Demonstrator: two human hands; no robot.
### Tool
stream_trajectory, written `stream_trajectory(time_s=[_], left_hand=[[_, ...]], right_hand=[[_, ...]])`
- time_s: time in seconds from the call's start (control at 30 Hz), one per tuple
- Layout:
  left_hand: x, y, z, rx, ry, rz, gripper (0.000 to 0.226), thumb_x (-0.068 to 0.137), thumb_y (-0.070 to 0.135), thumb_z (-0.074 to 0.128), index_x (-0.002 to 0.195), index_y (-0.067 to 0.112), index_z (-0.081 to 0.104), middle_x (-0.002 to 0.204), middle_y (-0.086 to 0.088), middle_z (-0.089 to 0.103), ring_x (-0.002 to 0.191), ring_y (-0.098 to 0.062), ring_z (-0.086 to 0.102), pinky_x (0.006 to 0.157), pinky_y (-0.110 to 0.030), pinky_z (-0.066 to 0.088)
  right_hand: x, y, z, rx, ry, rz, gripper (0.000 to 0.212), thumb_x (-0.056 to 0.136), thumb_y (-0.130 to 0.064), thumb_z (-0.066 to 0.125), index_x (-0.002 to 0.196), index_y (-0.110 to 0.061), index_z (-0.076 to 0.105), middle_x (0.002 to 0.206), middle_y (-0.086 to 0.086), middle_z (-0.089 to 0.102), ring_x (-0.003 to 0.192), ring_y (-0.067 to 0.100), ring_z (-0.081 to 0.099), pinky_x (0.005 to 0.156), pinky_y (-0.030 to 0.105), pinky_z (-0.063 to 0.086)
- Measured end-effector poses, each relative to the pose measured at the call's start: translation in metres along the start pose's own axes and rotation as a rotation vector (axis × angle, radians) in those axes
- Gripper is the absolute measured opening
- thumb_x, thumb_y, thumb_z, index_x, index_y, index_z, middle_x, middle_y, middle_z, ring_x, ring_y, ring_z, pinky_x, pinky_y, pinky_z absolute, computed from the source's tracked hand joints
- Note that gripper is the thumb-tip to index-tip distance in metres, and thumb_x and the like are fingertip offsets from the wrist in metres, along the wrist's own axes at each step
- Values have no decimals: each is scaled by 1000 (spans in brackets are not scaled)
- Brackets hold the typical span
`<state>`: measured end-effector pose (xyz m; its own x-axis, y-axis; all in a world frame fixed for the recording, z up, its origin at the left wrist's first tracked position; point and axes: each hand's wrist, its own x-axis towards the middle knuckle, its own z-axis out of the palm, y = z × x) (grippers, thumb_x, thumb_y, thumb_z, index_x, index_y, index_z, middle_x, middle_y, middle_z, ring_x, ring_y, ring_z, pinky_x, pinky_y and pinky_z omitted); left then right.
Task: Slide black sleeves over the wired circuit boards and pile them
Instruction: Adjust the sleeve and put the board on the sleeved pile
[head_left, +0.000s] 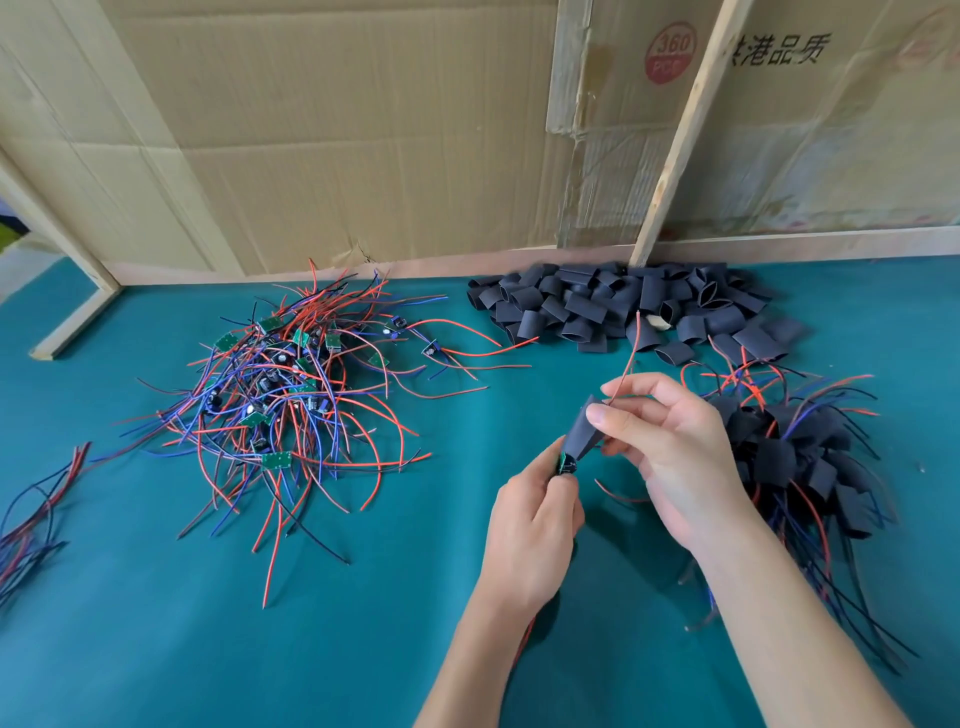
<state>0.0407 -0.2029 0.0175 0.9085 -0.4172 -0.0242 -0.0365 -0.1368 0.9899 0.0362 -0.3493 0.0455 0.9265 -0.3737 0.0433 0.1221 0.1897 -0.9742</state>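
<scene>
From the head view, both hands work just above the teal table (156, 623), right of centre. The left hand (535, 525) is curled around a board (567, 463), pinching it between thumb and fingertips so that only a sliver of green edge and a dark component show above the fingers. The right hand (675, 457) grips a black sleeve (584, 434): the thumb presses its upper end and the other fingers curl behind it, with the sleeve slanting down to the left until its lower mouth meets the board at the left fingertips. A red wire (631, 358) rises out of the sleeve's top, passes between the right thumb and forefinger and stands up toward the back. How far the board has entered the sleeve cannot be told. To the left lies a heap of bare boards (280, 395) tangled in red, blue and black leads. At the back, against the cardboard wall (363, 130), sits a pile of empty sleeves (623, 306). Just right of the right hand lies the finished pile (800, 457) of sleeved boards. Loose wires (36, 514) lie at the table's left edge.
</scene>
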Motion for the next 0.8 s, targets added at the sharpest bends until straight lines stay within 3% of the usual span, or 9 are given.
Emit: stream_trajectory(time_s=[0.07, 0.17, 0.3, 0.47, 0.53, 0.63, 0.7, 0.8], left_hand=[[-1, 2, 0, 14, 3, -12, 35, 84, 19, 35, 71, 43, 57, 55, 9, 37, 52, -13, 28, 47, -25, 28], [-1, 2, 1, 29, 6, -5, 37, 85, 19, 35, 70, 45, 57, 55, 9, 35, 52, -13, 27, 48, -28, 27], [3, -4, 2, 39, -4, -10, 41, 82, 25, 36, 104, 43, 65, 57, 9, 33, 57, -17, 27, 52, -31, 27], [4, -7, 3, 74, 2, -16, 39, 81, 28, 35, 107, 32, 64, 60, 7, 33, 59, -20, 27, 55, -36, 29], [5, -10, 4, 80, 5, -25, 46, 80, 28, 36, 117, 28, 64, 58, 8, 34, 58, -19, 28, 56, -36, 30], [8, -15, 3, 79, 6, -49, 65, 79, 28, 41, 143, 23, 52, 56, 12, 35, 55, -16, 31, 56, -33, 31], [8, -18, 2, 57, 5, -77, 77, 77, 28, 43, 154, 30, 35, 54, 14, 41, 55, -13, 36, 56, -31, 34], [6, -20, 2, 11, 1, -71, 80, 77, 28, 42, 154, 42, 26, 55, 13, 48, 55, -12, 40, 55, -27, 37]], right_hand=[[0, 0, -1, -12, -8, -8, 25, 80, -1, 81, 98, -11, 67, 81, 8, 77, 72, 18, 69, 61, 21, 52], [0, 0, -2, -89, -18, -56, 26, 83, 4, 79, 100, -11, 67, 83, 10, 78, 73, 19, 70, 63, 21, 53], [2, -2, -6, -92, -8, -63, 28, 82, 6, 79, 100, -12, 67, 80, 8, 77, 71, 17, 69, 63, 21, 54], [2, 1, -7, -102, -73, -43, 31, 82, 6, 79, 104, -12, 67, 79, 8, 76, 71, 16, 68, 66, 20, 55], [2, 2, -8, -117, -91, -44, 33, 80, 5, 82, 104, -13, 68, 82, 8, 77, 73, 16, 69, 69, 21, 56], [3, 3, -10, -143, -115, -32, 35, 78, 3, 84, 102, -18, 70, 88, 10, 78, 78, 17, 70, 74, 25, 57], [3, 3, -10, -156, -123, -22, 36, 77, 2, 86, 101, -20, 71, 91, 11, 79, 81, 17, 71, 76, 23, 57], [2, 3, -7, -156, -139, 0, 39, 69, -11, 85, 105, -14, 69, 95, 13, 79, 83, 18, 72, 77, 23, 58]])
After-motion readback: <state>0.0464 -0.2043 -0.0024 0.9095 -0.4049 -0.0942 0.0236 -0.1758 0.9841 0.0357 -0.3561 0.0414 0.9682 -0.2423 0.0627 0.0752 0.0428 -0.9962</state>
